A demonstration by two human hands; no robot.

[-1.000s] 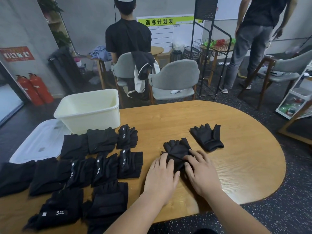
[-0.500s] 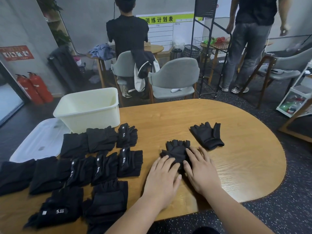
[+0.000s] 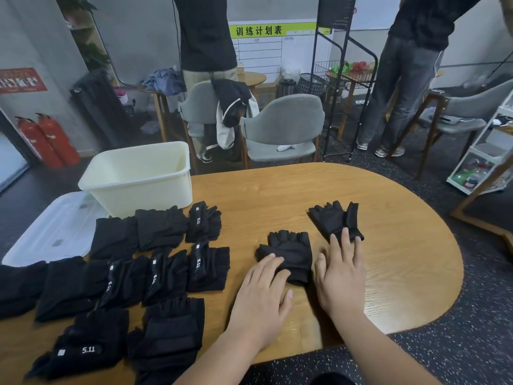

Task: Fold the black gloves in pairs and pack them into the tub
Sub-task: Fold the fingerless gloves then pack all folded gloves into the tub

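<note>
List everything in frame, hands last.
tub: one, cream, table's far left, no gloves visible inside
lid: one, translucent white, left of tub
folded gloves: about ten bundles, black, table's left part
near glove: one, black, centre
far glove: one, black, right of centre
table: one, wood, oval
chairs: three, grey, behind table
fire extinguishers: two, red, left wall
people: two, dark tops, standing at back
left hand: flat, fingers on near glove
right hand: flat, fingertips on far glove's cuff

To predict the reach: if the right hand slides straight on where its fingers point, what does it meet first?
The far black glove; the right hand's fingertips seem to touch its cuff.
</note>
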